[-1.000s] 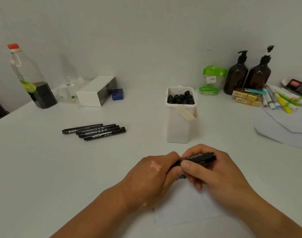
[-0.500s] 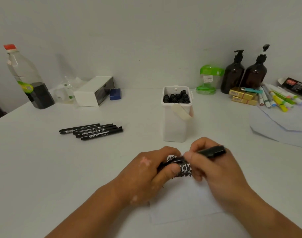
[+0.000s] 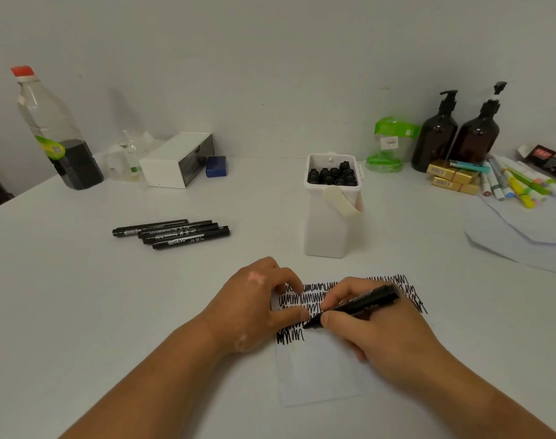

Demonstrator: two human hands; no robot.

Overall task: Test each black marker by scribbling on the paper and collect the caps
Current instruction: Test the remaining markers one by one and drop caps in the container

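My right hand (image 3: 374,331) grips an uncapped black marker (image 3: 362,303) like a pen, its tip touching the white paper (image 3: 317,375) just below several rows of black scribble (image 3: 305,300). On the paper's left edge rests my left hand (image 3: 254,307), fingers curled; whether a cap sits inside it is hidden. Behind the paper stands a white tub (image 3: 328,223) with several black caps (image 3: 332,177) in its top. Several capped black markers (image 3: 172,233) lie side by side to the left.
At the back left are a bottle of dark liquid (image 3: 58,134), a white box (image 3: 175,161) and a small blue box (image 3: 215,166). Back right holds a green jar (image 3: 387,144), two brown pump bottles (image 3: 457,134), gold boxes (image 3: 453,179), coloured markers (image 3: 520,186) and loose sheets (image 3: 523,236).
My hands have drawn apart and the cap has come off the marker. My right hand turned the marker tip down onto the paper; my left hand settled on the paper's left edge.
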